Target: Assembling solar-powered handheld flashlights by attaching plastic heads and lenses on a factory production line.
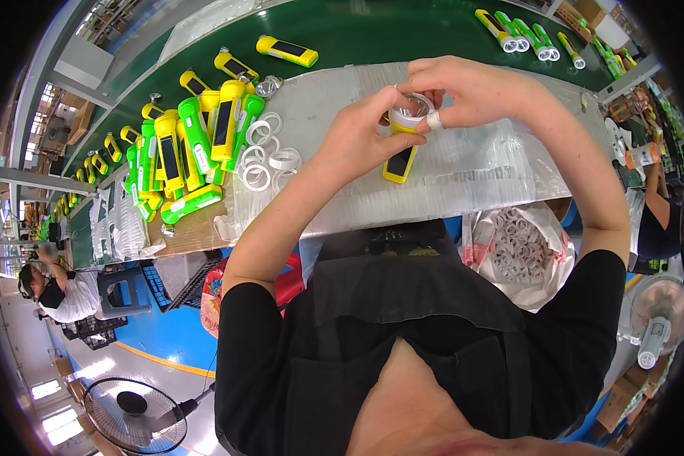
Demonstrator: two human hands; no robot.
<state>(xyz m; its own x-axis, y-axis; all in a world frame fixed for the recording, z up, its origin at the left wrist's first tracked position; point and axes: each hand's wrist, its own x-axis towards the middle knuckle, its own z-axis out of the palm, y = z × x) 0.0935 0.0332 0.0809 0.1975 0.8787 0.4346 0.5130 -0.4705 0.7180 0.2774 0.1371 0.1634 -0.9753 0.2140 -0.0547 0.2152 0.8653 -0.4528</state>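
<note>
A yellow flashlight (397,165) with a dark panel on its side points its clear, round lens end up toward me, above the grey table covering. My left hand (357,133) is closed round the flashlight's head from the left. From the far right side, my right hand (463,90) has its fingers closed on the white ring (407,120) round the lens. A white band (434,120) encircles one right finger. Several loose white rings (257,176) lie left of my left hand, beside a heap of yellow and green flashlights (197,144).
Further flashlights (287,51) lie on the green surface (357,34) beyond the table covering, others at the far right. A white bag (539,266) of white rings sits below the table edge. Co-workers sit at far left and right. A fan (134,414) stands lower left.
</note>
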